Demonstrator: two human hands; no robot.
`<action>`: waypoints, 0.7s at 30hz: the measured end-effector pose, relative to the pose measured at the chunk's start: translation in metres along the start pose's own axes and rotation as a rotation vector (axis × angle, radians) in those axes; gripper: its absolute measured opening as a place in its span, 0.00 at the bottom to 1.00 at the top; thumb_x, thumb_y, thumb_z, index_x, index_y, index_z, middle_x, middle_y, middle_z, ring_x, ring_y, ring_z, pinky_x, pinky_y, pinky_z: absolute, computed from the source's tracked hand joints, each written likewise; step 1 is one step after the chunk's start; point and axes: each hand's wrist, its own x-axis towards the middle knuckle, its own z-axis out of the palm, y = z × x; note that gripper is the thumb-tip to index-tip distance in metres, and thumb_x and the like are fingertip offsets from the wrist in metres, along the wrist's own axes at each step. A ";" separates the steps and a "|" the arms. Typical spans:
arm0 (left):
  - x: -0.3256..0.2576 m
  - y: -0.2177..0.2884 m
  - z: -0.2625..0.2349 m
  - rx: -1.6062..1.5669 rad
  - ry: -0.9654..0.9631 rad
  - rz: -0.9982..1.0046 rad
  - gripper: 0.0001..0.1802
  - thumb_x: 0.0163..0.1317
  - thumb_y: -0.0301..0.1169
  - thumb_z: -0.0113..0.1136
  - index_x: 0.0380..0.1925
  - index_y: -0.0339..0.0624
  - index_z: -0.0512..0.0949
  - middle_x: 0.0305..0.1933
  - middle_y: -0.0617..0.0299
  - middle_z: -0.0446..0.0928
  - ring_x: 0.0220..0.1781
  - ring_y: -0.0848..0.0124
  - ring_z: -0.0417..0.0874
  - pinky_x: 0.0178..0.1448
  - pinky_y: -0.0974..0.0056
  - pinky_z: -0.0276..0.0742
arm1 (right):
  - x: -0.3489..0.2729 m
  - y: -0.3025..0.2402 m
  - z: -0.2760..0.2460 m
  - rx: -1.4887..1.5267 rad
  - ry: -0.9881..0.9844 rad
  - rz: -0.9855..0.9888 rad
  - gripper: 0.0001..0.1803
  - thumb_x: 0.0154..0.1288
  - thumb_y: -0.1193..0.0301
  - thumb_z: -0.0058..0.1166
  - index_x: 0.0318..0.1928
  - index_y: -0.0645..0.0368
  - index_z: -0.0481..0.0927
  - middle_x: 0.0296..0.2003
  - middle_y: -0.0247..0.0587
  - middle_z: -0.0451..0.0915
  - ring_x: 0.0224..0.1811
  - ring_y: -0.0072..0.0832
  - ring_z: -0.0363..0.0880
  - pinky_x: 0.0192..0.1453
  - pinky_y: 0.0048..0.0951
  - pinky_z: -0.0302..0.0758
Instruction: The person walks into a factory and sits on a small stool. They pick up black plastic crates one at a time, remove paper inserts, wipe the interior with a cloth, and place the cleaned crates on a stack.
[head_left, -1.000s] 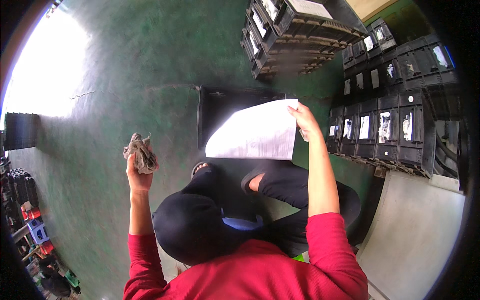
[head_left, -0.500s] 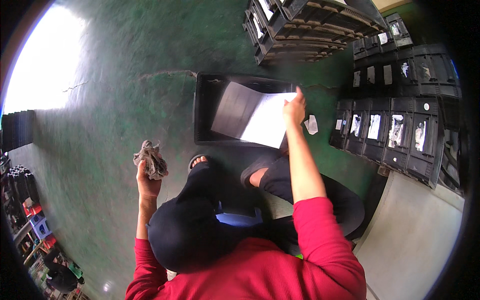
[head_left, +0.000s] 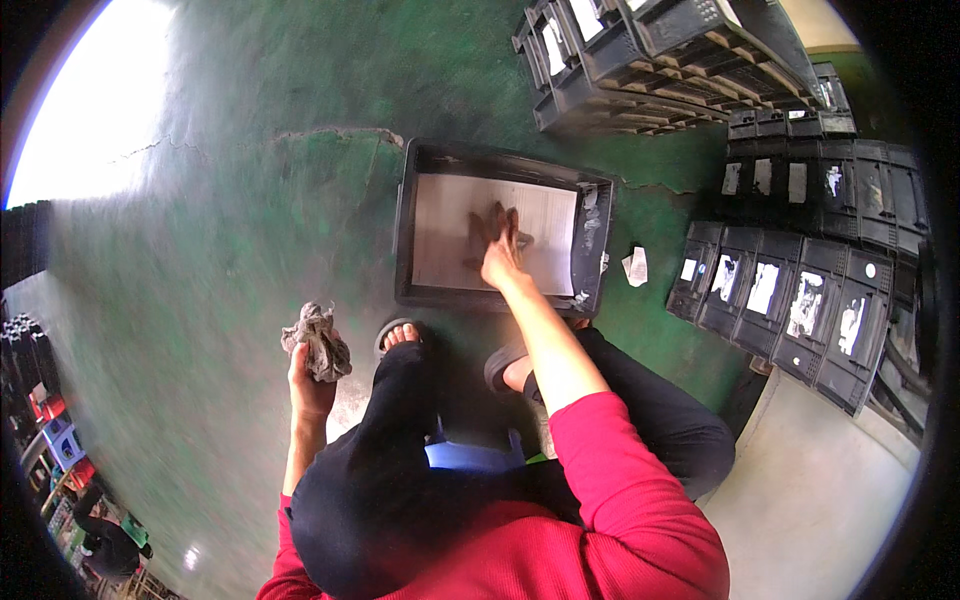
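Note:
My left hand (head_left: 311, 388) is closed round a crumpled grey rag (head_left: 319, 342), held out above the floor to the left of my knee. In front of my feet a shallow black plastic crate (head_left: 403, 232) lies on the floor. A white sheet (head_left: 445, 235) covers its bottom, lying nearly flat. My right hand (head_left: 503, 255) reaches down into the crate over the middle of that sheet. Its fingers are spread and somewhat blurred, with nothing visible in them. Whitish residue marks the crate's right inner wall.
Stacked black crates (head_left: 690, 75) stand at the far right, and more rows of crates (head_left: 780, 300) with torn white labels line the right side. Torn paper scraps (head_left: 636, 266) lie beside the crate. A blue stool (head_left: 475, 457) shows beneath me. A person (head_left: 110, 548) is at the lower left.
My right hand has let go of the sheet's right edge and moved left to its middle. The sheet, bent and raised before, now lies in the crate. My left hand still holds the rag.

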 end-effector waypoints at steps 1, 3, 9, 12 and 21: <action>0.001 0.000 -0.002 0.000 -0.010 0.001 0.28 0.63 0.48 0.46 0.58 0.43 0.67 0.48 0.56 0.76 0.41 0.61 0.78 0.40 0.58 0.74 | 0.000 0.000 -0.003 -0.007 -0.020 0.032 0.41 0.49 0.71 0.60 0.66 0.43 0.61 0.72 0.45 0.30 0.74 0.51 0.27 0.65 0.71 0.45; 0.003 0.001 -0.003 0.005 0.037 0.000 0.28 0.63 0.48 0.45 0.58 0.43 0.67 0.49 0.56 0.75 0.42 0.61 0.78 0.41 0.58 0.74 | -0.001 0.002 -0.007 -0.009 0.132 -0.021 0.53 0.44 0.63 0.71 0.69 0.29 0.52 0.71 0.48 0.35 0.73 0.53 0.32 0.70 0.58 0.53; 0.005 0.002 -0.007 0.032 0.041 -0.002 0.28 0.63 0.47 0.45 0.59 0.43 0.66 0.49 0.56 0.75 0.43 0.62 0.78 0.42 0.58 0.74 | 0.014 0.002 -0.008 0.047 0.102 0.089 0.46 0.45 0.72 0.64 0.67 0.41 0.58 0.71 0.48 0.36 0.74 0.49 0.32 0.67 0.66 0.48; 0.004 0.002 -0.009 -0.013 0.040 -0.043 0.28 0.63 0.46 0.45 0.58 0.41 0.66 0.49 0.56 0.75 0.43 0.62 0.78 0.43 0.59 0.74 | 0.012 0.005 -0.024 0.039 0.086 0.124 0.42 0.46 0.73 0.63 0.65 0.46 0.61 0.71 0.50 0.39 0.74 0.49 0.34 0.66 0.68 0.46; 0.006 -0.011 -0.024 -0.021 -0.155 -0.066 0.27 0.64 0.42 0.46 0.59 0.37 0.65 0.55 0.55 0.73 0.55 0.64 0.74 0.59 0.61 0.68 | -0.077 0.081 -0.106 0.408 0.299 0.749 0.34 0.59 0.66 0.54 0.65 0.57 0.57 0.59 0.64 0.66 0.61 0.53 0.68 0.61 0.48 0.66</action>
